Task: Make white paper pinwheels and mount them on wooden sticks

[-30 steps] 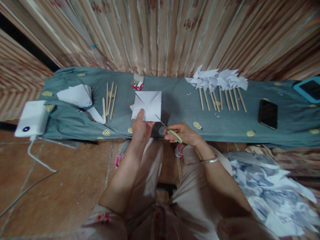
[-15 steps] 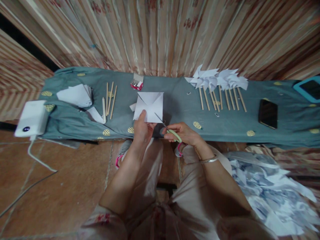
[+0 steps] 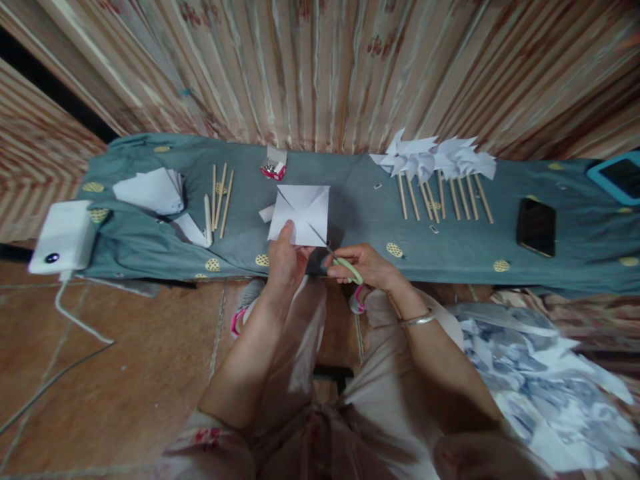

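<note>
- A paper square (image 3: 307,205) is held over the desk (image 3: 363,217) by the left hand (image 3: 287,262), thumb on top.
- Scissors (image 3: 351,268) are held in the right hand (image 3: 369,267), blades at the paper square's near-right corner.

Paper (image 3: 303,205) partly hidden, blue device (image 3: 620,178) cropped

Green-clothed table (image 3: 460,250) with paper stack (image 3: 150,191), wooden sticks (image 3: 221,198), small box (image 3: 273,172), paper pinwheels (image 3: 425,163), black phone (image 3: 537,228)

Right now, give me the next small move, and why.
Probably squeeze the green-handled metal scissors with the right hand: they cross the lower-right corner of the white square paper, pointing toward its middle, and the left hand holds the near edge.
</note>
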{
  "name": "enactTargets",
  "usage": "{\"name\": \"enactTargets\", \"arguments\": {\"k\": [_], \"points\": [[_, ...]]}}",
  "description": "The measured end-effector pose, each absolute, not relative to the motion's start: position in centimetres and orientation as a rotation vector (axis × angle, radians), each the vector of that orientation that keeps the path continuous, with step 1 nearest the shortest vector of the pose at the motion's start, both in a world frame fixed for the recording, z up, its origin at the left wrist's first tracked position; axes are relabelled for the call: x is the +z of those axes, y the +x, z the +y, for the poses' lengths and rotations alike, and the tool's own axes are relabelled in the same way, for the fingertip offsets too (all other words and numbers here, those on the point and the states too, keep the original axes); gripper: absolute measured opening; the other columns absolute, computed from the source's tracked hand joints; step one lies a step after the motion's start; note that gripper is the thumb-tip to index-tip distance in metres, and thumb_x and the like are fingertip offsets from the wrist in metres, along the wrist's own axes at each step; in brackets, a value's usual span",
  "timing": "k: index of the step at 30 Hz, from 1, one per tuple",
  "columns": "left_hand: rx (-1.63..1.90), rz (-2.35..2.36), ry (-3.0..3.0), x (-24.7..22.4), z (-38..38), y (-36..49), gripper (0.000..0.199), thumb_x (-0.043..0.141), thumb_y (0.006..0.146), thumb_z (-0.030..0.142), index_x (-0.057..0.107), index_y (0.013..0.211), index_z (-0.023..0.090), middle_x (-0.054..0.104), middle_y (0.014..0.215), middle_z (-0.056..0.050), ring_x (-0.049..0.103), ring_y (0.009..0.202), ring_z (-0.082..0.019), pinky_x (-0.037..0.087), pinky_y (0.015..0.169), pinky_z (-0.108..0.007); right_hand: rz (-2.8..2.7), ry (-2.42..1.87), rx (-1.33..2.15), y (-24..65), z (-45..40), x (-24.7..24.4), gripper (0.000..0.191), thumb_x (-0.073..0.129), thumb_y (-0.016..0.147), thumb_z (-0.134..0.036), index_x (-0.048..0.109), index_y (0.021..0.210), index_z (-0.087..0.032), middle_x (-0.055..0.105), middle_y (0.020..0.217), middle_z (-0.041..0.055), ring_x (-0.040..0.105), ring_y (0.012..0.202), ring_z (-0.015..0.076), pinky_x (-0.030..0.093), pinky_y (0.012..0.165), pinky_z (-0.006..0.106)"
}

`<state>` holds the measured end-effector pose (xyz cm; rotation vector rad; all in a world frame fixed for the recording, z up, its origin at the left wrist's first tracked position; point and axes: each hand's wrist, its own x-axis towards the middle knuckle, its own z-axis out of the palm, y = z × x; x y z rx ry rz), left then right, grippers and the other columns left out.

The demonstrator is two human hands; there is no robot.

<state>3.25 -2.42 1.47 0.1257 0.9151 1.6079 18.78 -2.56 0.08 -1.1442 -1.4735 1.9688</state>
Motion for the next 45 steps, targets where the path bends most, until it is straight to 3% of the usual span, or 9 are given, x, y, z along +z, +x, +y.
{"name": "enactTargets", "arguments": {"k": [13, 45], "points": [[1.627, 0.934, 0.158, 0.95, -2.31, 3.48, 0.017, 0.057, 0.087, 0.019, 0.066, 0.101, 0.014, 0.076, 0.093, -0.010, 0.072, 0.098, -0.024, 0.057, 0.089, -0.038, -1.499, -1.151, 1.935, 19.02, -2.48, 0.32, 0.048, 0.087, 0.053, -0.053, 0.067, 0.073, -0.014, 0.057, 0.052, -0.0056, 0.051, 0.048, 0.0049, 0.041, 0.048, 0.018], [1.612, 0.935, 0.133, 1.28, -2.35, 3.86, 0.027, 0.054, 0.089, 0.017, 0.063, 0.113, 0.011, 0.075, 0.103, -0.013, 0.070, 0.103, -0.025, 0.054, 0.096, -0.041, -1.459, -1.193, 1.930, 18.69, -2.51, 0.79, 0.046, 0.088, 0.049, -0.050, 0.067, 0.070, -0.015, 0.057, 0.053, -0.0060, 0.051, 0.048, 0.0051, 0.043, 0.048, 0.018]]}}
